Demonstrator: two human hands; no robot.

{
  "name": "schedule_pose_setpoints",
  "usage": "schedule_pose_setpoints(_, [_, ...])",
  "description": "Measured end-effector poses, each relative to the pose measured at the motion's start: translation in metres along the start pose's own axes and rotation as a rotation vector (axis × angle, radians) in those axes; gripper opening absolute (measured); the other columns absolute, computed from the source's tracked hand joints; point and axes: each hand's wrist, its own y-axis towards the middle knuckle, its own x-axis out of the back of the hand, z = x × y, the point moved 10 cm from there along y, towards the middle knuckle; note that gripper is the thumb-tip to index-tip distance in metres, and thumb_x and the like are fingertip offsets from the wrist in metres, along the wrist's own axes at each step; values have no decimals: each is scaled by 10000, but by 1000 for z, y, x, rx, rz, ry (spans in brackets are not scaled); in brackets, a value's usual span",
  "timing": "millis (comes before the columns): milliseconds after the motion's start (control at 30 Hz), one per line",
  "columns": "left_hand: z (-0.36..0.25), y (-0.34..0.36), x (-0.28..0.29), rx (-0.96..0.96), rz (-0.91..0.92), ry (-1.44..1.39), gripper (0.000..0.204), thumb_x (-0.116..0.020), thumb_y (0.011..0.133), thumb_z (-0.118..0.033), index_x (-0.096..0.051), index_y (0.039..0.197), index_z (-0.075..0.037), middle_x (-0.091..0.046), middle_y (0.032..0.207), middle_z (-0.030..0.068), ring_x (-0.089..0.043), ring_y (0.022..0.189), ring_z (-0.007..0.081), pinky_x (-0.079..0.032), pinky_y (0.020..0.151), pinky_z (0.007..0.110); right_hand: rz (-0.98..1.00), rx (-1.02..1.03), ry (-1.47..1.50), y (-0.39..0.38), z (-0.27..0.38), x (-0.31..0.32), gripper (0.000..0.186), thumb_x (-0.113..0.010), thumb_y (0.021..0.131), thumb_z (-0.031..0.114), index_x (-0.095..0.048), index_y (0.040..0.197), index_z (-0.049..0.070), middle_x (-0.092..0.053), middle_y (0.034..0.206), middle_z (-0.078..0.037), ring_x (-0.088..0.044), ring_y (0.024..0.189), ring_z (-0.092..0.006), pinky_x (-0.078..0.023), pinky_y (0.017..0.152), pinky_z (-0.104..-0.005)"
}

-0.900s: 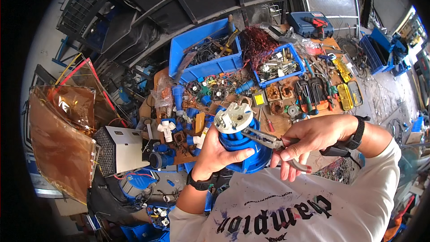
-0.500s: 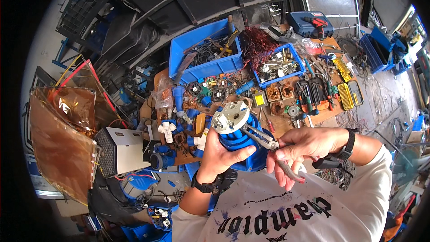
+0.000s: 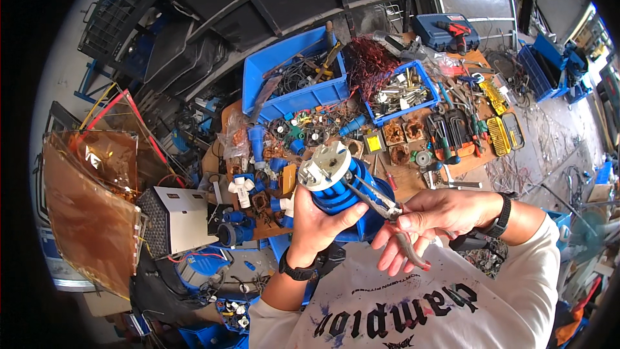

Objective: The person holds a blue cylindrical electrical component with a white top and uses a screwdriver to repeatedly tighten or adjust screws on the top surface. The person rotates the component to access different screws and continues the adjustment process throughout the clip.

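My left hand (image 3: 315, 227) is closed round the side of a large blue industrial plug (image 3: 337, 199), thumb lying along its near side. The plug is tilted, with its round off-white insert (image 3: 328, 167) facing up and away from me. In my right hand (image 3: 434, 212) are long-nosed pliers (image 3: 385, 208), gripped between thumb and fingers near the pivot. Their jaws reach to the plug just under the insert's right edge; whether they grip a part there is too small to tell. One worn handle hangs below my spread lower fingers.
Beyond my hands the wooden bench holds a blue crate (image 3: 300, 98) of tools and wires, a smaller blue tray (image 3: 400, 111) of metal parts, and a red drill (image 3: 458, 33) on a blue case. Blue fittings (image 3: 257, 142) and white fittings (image 3: 241, 191) lie to the left, hex keys (image 3: 498, 136) to the right.
The plug and my left hand have shifted slightly left. My right hand's lower fingers have spread and moved a little left, with the pliers' jaws still at the insert's edge.
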Motion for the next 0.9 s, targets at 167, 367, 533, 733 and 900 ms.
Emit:
schedule_pose_setpoints(167, [-2,1,2,-2,-18,36,807,-936,729,-161,-478,1369,18,-641,1262,123,-648,1133,191,-524,999,352,2,-17,15,-2,1,1,590,-448,1083,444,-493,1414,-42,-652,1278,-239,-676,1157,-338,-597,886,-411])
schedule_pose_setpoints(367, [-4,1,0,-33,-11,82,788,-934,731,-150,-486,1358,19,-643,1259,124,-652,1128,194,-530,990,352,6,-11,62,-1,1,1,621,-435,1079,473,-496,1404,-52,-666,1237,-264,-696,1115,-363,-611,854,-436])
schedule_pose_setpoints(533, [-7,1,0,-40,-14,91,771,-929,736,-140,-491,1350,22,-647,1256,128,-656,1126,196,-532,991,353,43,-9,71,-1,2,0,628,-393,1086,490,-520,1360,-61,-694,1135,-281,-738,978,-363,-628,778,-427])
schedule_pose_setpoints(733, [-9,1,-2,-34,-4,74,770,-924,740,-133,-488,1355,23,-653,1249,132,-663,1120,200,-533,994,356,28,16,98,-3,2,4,601,-397,1087,490,-560,1283,-54,-715,976,-242,-755,805,-311,-623,667,-374])
schedule_pose_setpoints(900, [-10,0,-1,-50,-23,57,776,-921,740,-124,-484,1364,25,-653,1252,134,-661,1126,201,-530,998,357,4,27,118,-4,1,5,565,-433,1080,487,-587,1205,-42,-709,889,-188,-745,732,-271,-603,612,-347])
